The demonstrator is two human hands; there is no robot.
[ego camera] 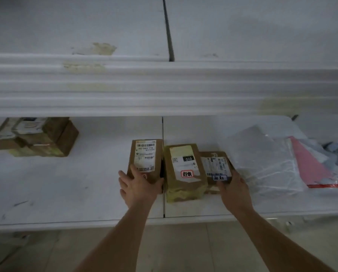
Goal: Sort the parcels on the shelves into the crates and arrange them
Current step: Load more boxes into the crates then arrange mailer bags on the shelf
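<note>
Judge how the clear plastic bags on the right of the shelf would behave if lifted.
The clear plastic bags look thin and wrinkled, so they would probably sag and fold. Their glossy film may slide in the fingers. They overlap loosely, so lifting one could drag its neighbours.

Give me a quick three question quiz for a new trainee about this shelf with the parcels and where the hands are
1. True or false: the left hand grips the near end of the left box.
2. Multiple choice: the middle box carries which mark? A) a black tag reading 010 B) a green arrow C) a blue star
3. Fill in: the right hand holds the right box, which lies beside a heap of clear plastic ____ on the shelf.

Key: 1 true; 2 A; 3 bags
</note>
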